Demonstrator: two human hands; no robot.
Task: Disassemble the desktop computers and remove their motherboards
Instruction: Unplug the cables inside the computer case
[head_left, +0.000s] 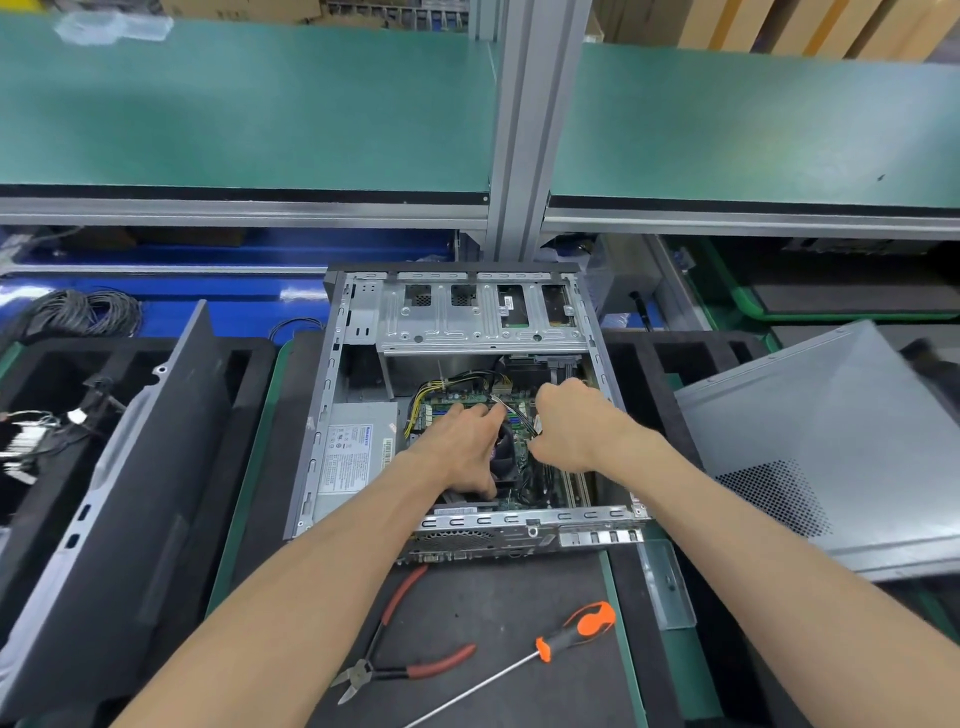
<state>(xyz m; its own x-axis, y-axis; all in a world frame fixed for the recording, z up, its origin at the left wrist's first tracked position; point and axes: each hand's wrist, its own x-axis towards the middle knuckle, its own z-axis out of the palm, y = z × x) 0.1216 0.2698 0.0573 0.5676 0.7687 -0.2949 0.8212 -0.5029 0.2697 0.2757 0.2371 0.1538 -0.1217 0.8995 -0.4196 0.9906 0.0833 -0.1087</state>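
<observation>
The case (467, 405) lies opened on the tabletop (493, 623), its side panel (831, 447) set aside at right; the motherboard (467, 402) is still seated inside; the left hand (457, 447) is spread flat over the fan, the right hand (571, 421) is closed on thin cables (511, 405); unplugging and unscrewing seem left.

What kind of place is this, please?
Probably an electronics disassembly line in a factory or recycling workshop: green-matted workbench shelves on aluminium framing, an opened desktop computer case, and foam trays for parts.
</observation>
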